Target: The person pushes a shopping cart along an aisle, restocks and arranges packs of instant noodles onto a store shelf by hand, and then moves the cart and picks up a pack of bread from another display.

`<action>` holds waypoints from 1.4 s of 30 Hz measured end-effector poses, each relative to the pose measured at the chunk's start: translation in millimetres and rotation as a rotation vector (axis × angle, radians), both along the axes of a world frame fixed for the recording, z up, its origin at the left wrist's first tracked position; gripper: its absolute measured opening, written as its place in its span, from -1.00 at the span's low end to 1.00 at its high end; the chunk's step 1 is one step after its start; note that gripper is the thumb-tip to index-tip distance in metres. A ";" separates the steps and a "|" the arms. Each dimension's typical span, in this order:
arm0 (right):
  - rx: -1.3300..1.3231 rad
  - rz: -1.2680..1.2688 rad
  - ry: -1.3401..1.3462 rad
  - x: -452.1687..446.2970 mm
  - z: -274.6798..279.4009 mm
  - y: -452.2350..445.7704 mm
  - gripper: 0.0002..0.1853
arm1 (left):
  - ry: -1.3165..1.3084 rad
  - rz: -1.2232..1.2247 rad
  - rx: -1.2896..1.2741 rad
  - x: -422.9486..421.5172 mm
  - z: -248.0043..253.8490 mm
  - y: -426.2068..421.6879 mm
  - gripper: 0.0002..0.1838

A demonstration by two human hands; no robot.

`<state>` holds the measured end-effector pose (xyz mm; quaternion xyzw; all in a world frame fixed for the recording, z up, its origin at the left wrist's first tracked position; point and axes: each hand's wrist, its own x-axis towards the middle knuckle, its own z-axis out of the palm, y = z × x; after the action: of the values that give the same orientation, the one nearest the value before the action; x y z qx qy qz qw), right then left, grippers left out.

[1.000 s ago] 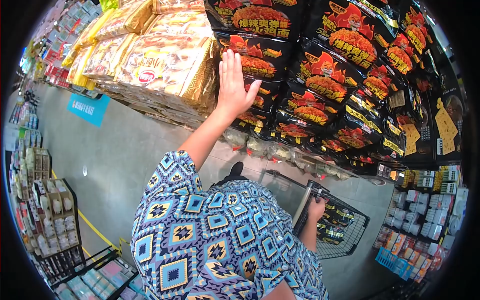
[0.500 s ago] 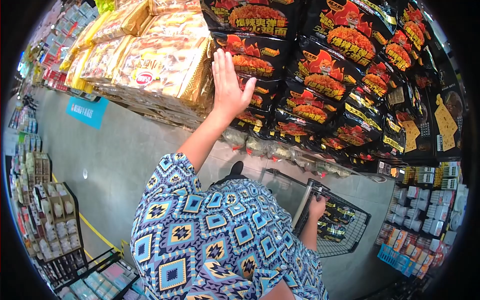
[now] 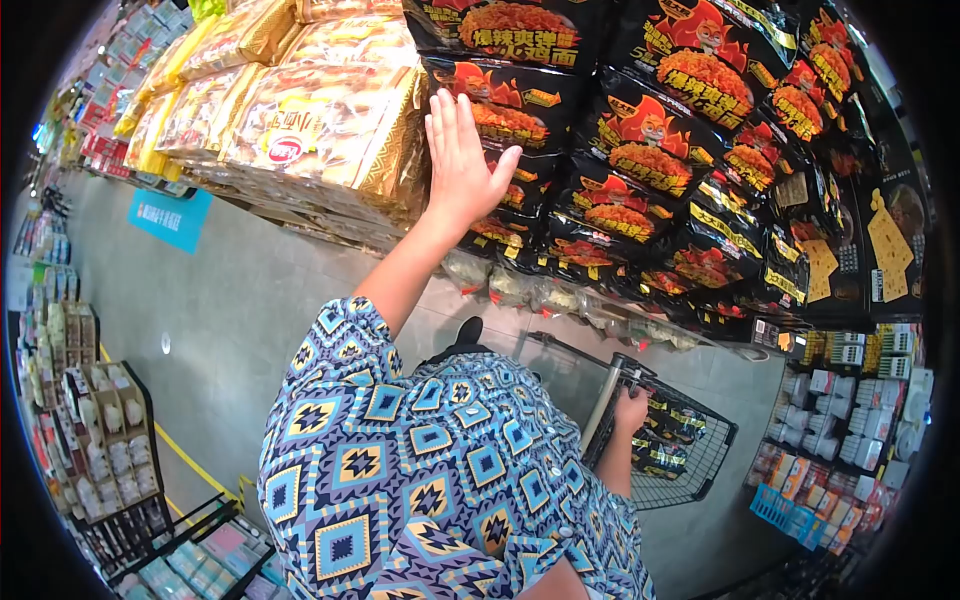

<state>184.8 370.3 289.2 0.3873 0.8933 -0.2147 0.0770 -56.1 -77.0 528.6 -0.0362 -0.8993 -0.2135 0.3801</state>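
Observation:
My left hand [image 3: 463, 165] is raised in front of the stacked goods, fingers straight and palm toward them. It lies over the left edge of a black instant noodle pack [image 3: 505, 125] with a red flame cartoon, and whether it touches the pack I cannot tell. Just left of it are clear and gold bags of bread-like snacks [image 3: 310, 120]. My right hand [image 3: 630, 410] is wrapped around the handle of a shopping cart [image 3: 690, 490], low on the right. Inside the cart lie black packs [image 3: 665, 440] like the noodles on display.
A blue floor sign [image 3: 170, 218] stands out beneath the snack stack. More black noodle packs [image 3: 690, 65] are piled to the right. Shelves with boxed goods [image 3: 115, 430] line the left, and a blue basket [image 3: 788, 515] sits by the right shelves. Grey floor [image 3: 250, 300] runs between.
My left hand has shifted slightly up and right over the noodle packs, staying flat. My right hand keeps its grip on the cart, which sits slightly further left in view.

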 end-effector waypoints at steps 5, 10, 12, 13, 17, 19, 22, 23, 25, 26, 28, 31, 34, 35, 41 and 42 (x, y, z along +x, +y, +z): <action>0.014 -0.003 -0.008 -0.9 8.3 -5.0 -0.55 | 0.025 0.013 0.013 2.5 -2.0 0.0 0.02; -0.012 -0.014 -0.029 -1.5 1.9 -1.7 -0.52 | 0.016 -0.014 0.010 1.0 0.1 -0.4 -0.01; -0.021 -0.012 -0.031 -0.6 -4.7 2.5 -0.52 | 0.088 -0.047 0.025 2.1 2.5 -5.3 -0.10; -0.007 -0.004 -0.018 0.5 -8.9 4.2 -0.51 | 0.089 -0.047 0.024 3.8 4.8 -7.8 -0.10; 0.000 -0.007 -0.011 0.7 -6.6 2.7 -0.51 | 0.195 0.019 0.130 9.9 11.1 -11.5 -0.33; -0.007 -0.012 -0.016 0.7 -5.4 2.3 -0.51 | 0.061 -0.066 0.501 14.0 19.9 -8.3 -0.40; -0.018 -0.009 -0.018 0.1 -4.3 2.4 -0.52 | 0.071 -0.094 0.380 20.1 34.4 -16.6 -0.61; -0.022 -0.006 -0.014 -0.6 -4.9 1.9 -0.53 | 0.044 -0.113 0.280 22.3 39.7 -23.0 -0.68; -0.010 0.004 -0.023 -1.4 -1.4 0.1 -0.53 | 0.128 -0.038 0.294 29.1 64.0 -30.8 -0.81; -0.002 0.005 -0.015 -0.4 -4.0 0.4 -0.53 | 0.104 0.003 0.254 31.6 79.1 -37.3 -0.81; 0.002 0.003 -0.007 0.2 -8.3 2.7 -0.53 | 0.049 0.059 0.150 28.0 99.8 -55.8 -0.80; -0.001 0.013 0.023 0.1 -7.5 2.6 -0.52 | -0.079 0.078 0.045 7.0 111.8 -83.1 -0.77; 0.009 0.032 0.004 0.4 -13.6 6.7 -0.53 | -0.211 0.090 -0.317 -8.6 108.8 -94.3 -0.75; 0.003 0.029 0.004 2.2 -17.8 8.1 -0.53 | -0.210 0.088 -0.323 -11.1 109.7 -92.9 -0.75; 0.020 0.022 0.007 -0.9 -1.9 0.1 -0.52 | -0.445 0.075 -0.217 -39.4 97.4 -101.1 -0.70; -0.003 0.019 -0.010 -1.5 -1.9 1.6 -0.51 | -0.444 0.072 -0.219 -38.7 98.5 -99.6 -0.70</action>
<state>183.3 371.9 287.3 0.3799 0.8962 -0.2133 0.0839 -94.8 -176.6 627.1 0.0027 -0.9792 -0.1036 0.1744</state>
